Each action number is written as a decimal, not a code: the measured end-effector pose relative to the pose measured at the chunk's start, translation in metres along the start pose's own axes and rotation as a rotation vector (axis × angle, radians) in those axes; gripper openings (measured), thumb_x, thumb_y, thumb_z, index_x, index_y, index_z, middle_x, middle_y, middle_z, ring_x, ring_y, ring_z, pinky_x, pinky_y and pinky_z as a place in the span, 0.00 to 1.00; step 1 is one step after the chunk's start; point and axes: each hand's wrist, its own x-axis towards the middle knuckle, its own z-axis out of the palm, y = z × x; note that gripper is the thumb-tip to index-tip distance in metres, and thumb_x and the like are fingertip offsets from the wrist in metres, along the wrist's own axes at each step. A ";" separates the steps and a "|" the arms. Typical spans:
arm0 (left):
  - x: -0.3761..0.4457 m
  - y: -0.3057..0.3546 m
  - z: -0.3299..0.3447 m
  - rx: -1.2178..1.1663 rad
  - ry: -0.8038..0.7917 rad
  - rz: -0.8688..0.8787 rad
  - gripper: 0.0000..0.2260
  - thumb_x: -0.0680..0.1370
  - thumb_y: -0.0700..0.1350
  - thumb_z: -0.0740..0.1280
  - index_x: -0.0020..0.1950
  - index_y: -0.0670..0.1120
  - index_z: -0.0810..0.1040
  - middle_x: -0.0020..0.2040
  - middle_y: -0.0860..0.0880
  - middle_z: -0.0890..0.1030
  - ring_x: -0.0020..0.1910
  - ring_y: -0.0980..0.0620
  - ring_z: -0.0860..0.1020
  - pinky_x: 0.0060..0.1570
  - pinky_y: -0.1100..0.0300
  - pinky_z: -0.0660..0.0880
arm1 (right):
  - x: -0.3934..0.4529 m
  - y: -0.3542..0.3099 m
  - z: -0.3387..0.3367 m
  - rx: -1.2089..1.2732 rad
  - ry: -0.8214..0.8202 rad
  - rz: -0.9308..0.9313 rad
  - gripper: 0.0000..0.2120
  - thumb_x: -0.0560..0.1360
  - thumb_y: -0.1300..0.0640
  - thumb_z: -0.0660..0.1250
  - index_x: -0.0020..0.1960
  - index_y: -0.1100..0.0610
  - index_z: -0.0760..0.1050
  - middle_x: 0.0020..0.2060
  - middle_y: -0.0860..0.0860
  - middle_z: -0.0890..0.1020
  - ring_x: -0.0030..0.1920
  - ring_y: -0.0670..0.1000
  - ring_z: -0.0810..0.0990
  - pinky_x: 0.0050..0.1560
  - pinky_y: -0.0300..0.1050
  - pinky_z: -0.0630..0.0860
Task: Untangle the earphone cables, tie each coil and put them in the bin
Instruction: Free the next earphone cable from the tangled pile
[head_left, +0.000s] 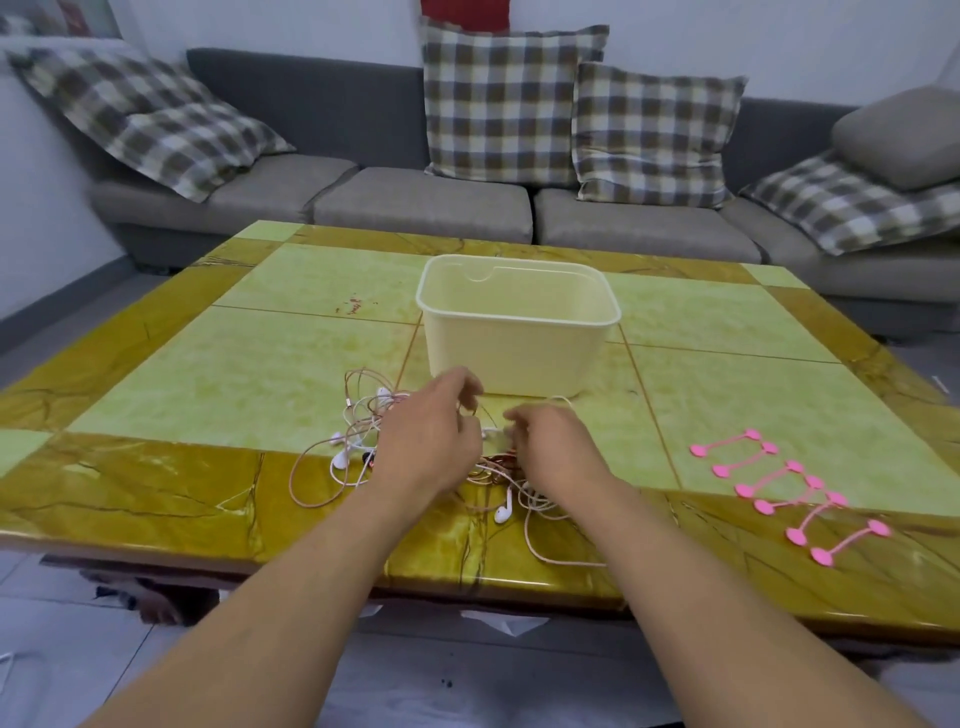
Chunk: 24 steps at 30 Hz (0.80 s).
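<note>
Two bare forearms reach forward from the bottom of the view over a table. The left hand (434, 436) hovers with its fingers curled, tips pinching a thin strand of the earphone cables (363, 421). The right hand (550, 447) sits just beside it, fingers bent inward toward the same spot; it seems to pinch a cable too, though the fingertips are blurred and the grip is hard to make out. The tangle of pink and white cables spreads beneath and between both hands, with loops trailing to the left of the left hand and toward the near table edge under the right wrist. A white earbud (503, 512) lies between the two forearms. Just beyond the hands stands a cream plastic bin (514, 358), upright and open at the top. Well to the right lies a row of pink cable ties (789, 493), apart from the tangle. The table (260, 364) has a glossy green and ochre top. Behind it is a grey sofa (415, 202) with checked cushions (498, 104).
</note>
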 end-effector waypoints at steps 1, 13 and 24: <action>0.000 -0.003 0.002 0.112 -0.101 -0.050 0.13 0.77 0.44 0.63 0.61 0.53 0.76 0.53 0.56 0.82 0.50 0.51 0.80 0.48 0.54 0.76 | 0.001 0.004 0.006 -0.042 -0.027 0.004 0.13 0.82 0.56 0.65 0.63 0.54 0.82 0.58 0.56 0.84 0.58 0.57 0.82 0.58 0.48 0.78; 0.001 -0.020 0.003 0.218 -0.258 -0.197 0.24 0.79 0.48 0.64 0.75 0.54 0.67 0.63 0.48 0.82 0.62 0.44 0.79 0.56 0.51 0.76 | -0.008 0.005 0.000 -0.035 -0.084 -0.039 0.12 0.80 0.42 0.66 0.61 0.44 0.77 0.49 0.44 0.84 0.49 0.49 0.82 0.49 0.48 0.79; 0.000 -0.024 0.003 0.198 -0.270 -0.253 0.32 0.76 0.43 0.65 0.79 0.55 0.60 0.54 0.47 0.83 0.54 0.44 0.80 0.45 0.52 0.74 | -0.008 0.010 -0.003 0.098 -0.047 -0.154 0.11 0.83 0.45 0.62 0.52 0.46 0.83 0.47 0.43 0.81 0.51 0.48 0.79 0.52 0.51 0.77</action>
